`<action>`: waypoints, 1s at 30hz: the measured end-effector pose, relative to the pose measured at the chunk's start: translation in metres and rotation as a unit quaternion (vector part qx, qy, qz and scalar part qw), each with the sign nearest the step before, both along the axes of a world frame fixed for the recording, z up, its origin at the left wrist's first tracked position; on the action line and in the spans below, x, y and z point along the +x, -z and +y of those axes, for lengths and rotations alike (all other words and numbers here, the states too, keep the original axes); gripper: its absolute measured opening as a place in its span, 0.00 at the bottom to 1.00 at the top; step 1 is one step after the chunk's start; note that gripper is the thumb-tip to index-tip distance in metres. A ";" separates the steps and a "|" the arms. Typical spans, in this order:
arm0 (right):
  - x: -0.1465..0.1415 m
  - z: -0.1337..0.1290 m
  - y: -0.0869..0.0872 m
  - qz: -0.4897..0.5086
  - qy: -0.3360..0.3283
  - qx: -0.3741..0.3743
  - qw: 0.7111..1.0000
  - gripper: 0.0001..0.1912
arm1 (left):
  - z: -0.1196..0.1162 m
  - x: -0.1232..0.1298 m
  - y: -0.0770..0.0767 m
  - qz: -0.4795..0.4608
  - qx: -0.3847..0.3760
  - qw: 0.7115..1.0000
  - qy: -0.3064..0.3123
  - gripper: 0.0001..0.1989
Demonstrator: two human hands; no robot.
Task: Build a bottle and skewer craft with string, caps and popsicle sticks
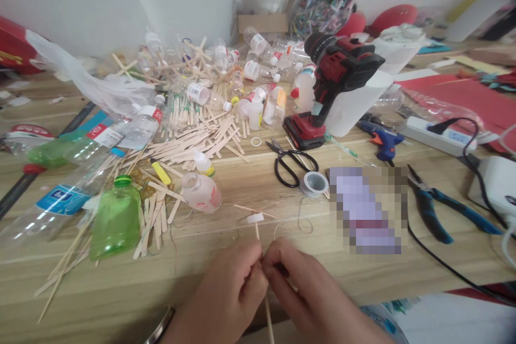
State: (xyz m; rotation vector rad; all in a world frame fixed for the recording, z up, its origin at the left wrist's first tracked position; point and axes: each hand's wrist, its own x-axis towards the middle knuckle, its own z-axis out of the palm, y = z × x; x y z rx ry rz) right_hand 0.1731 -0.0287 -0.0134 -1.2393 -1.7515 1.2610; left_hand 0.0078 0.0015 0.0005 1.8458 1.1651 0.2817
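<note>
My left hand [229, 279] and my right hand [308, 285] meet at the table's near edge, both closed with their fingertips pinched together. Between them runs a thin wooden stick [269, 316], pointing away from me, gripped at the fingertips. A small white piece [255, 218] sits at its far end, by another thin stick [245, 208] lying crosswise. Fine thread [300, 220] curls on the wood close to my right hand; whether the fingers hold it is hidden. Beyond stand a spool of thread [314, 184] and black-handled scissors [287, 164].
Left are a green bottle [116, 220], a small clear bottle [201, 193] and many craft sticks [201, 137]. A red cordless drill [334, 80] stands at the back. Pliers [439, 207], a glue gun [382, 140], a power strip [439, 134] and a blurred-out item [366, 209] lie right.
</note>
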 end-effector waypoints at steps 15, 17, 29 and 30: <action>-0.004 0.004 0.004 0.131 0.076 -0.129 0.980 0.11 | 0.006 -0.003 -0.005 -0.043 -0.028 0.999 0.014 0.11; -0.007 0.009 0.007 0.249 0.129 -0.255 0.925 0.15 | 0.008 -0.003 -0.004 -0.091 -0.065 0.994 0.002 0.13; -0.011 0.029 0.009 0.444 0.125 -0.398 0.793 0.21 | -0.001 -0.003 0.005 -0.396 -0.244 0.875 -0.137 0.12; -0.010 0.030 0.006 0.447 0.125 -0.392 0.794 0.21 | -0.001 -0.005 0.005 -0.427 -0.258 0.852 -0.159 0.12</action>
